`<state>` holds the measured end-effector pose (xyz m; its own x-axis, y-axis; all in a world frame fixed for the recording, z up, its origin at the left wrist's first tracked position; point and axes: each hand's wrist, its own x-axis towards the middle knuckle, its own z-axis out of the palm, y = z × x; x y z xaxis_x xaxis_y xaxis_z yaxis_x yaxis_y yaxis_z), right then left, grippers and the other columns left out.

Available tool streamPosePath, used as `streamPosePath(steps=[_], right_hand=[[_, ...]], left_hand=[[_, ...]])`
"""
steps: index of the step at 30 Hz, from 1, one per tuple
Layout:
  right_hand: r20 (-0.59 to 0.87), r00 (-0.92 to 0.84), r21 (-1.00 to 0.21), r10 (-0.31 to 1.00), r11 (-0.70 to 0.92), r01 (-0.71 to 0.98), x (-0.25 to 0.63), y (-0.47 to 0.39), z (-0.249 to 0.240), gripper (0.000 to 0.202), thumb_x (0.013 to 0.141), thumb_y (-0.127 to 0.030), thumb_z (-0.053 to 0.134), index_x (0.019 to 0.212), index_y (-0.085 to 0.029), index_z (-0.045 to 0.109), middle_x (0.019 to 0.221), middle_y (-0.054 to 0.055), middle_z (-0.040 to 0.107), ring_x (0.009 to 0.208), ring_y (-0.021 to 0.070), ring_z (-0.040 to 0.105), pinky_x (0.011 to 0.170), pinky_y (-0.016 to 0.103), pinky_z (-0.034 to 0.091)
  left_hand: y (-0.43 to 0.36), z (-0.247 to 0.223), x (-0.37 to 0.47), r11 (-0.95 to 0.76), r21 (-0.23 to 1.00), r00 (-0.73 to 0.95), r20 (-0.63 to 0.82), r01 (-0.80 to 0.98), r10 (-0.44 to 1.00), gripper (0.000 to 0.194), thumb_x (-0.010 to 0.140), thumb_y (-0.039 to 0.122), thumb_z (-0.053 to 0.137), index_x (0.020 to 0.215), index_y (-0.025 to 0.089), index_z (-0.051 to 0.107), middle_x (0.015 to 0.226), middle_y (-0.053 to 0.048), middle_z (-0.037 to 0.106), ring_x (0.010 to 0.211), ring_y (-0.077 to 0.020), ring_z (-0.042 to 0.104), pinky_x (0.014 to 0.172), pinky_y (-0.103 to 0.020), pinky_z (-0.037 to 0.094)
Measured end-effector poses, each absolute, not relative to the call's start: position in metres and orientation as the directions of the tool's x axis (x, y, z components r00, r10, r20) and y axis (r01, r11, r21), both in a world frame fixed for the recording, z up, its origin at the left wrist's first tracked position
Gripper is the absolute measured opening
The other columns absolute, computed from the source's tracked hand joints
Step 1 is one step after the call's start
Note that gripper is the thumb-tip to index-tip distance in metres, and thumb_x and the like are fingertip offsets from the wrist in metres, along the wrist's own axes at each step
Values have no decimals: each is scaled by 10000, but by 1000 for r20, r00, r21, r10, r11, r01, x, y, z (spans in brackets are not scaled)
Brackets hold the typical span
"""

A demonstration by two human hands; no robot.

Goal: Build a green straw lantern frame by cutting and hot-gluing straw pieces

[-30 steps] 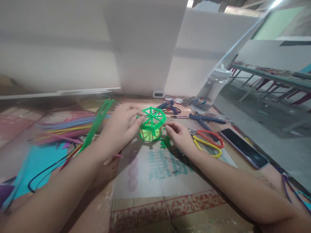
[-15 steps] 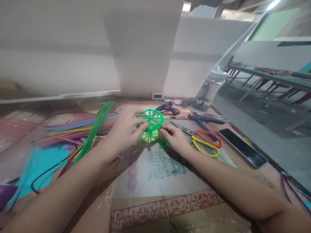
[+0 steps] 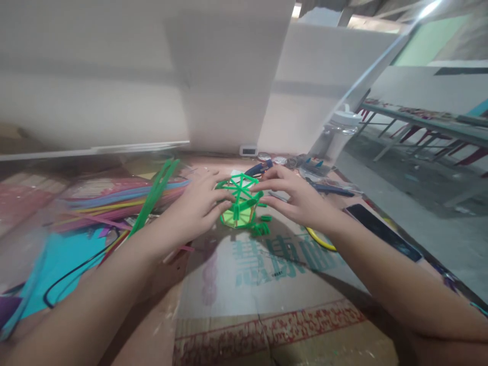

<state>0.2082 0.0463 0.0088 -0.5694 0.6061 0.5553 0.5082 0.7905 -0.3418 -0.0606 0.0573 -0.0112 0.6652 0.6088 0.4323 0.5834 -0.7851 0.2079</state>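
Note:
A small wheel-topped frame (image 3: pixel 241 192) made of green pipe cleaners stands on the cardboard, with spokes on top, thin uprights and a yellow-green base. My left hand (image 3: pixel 202 198) grips its left side, thumb at the near rim and fingers behind. On the other side my right hand (image 3: pixel 295 195) is open, its spread fingertips close to the right rim; whether they touch it I cannot tell. Short green pipe cleaner pieces (image 3: pixel 261 229) lie just right of the base. Scissors with a yellow handle (image 3: pixel 320 240) are mostly hidden under my right hand.
Bundled green pipe cleaners (image 3: pixel 150 201) and other coloured ones (image 3: pixel 114 203) lie at left, near a blue sheet (image 3: pixel 72 259). Behind are a glue gun (image 3: pixel 259 168) and a small white display (image 3: pixel 249 151). Pliers (image 3: pixel 331 189), a phone (image 3: pixel 381 231) and a bottle (image 3: pixel 337 134) stand or lie at right.
My right hand has let go near the frame's lower right side, risen and spread its fingers, now covering much of the scissors. My left hand stays at the frame.

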Motion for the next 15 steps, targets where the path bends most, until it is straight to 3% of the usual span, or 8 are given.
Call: streamPosePath(steps=[3,6,11,15], right_hand=[[383,-720,-237,578,815,529,199,57,23,195,976,-271,688,1130,-187,773,1065,105,631,1030,253,601,904,398,478],[255,-769,-208,586,810,548,190,66,26,193,962,-302,714,1097,-185,788,1038,102,636,1058,267,604,917,400,472],[166,-758,-241,631,771,589,181,68,29,158,922,-283,758,1045,-194,800,1044,100,636,1054,275,601,940,412,464],[166,-736,-356,656,736,575,178,69,29,54,926,-184,728,932,-186,781,984,69,629,967,228,609,881,369,469]], left_hand=[[55,-9,-61,-779,200,685,382,594,620,317,1011,289,501,1084,164,783,1471,-187,568,1453,-438,412,1185,-691,320],[55,-9,-59,-779,190,695,361,598,622,319,1013,287,501,1099,164,783,1467,-186,569,1450,-442,414,1193,-694,308],[55,-10,-58,-794,186,708,367,579,603,302,1014,285,521,1127,187,783,1454,-160,588,1445,-427,426,1202,-682,314],[57,-11,-59,-802,179,708,388,570,590,286,1010,278,533,1122,204,785,1466,-149,583,1435,-422,440,1189,-688,333]])
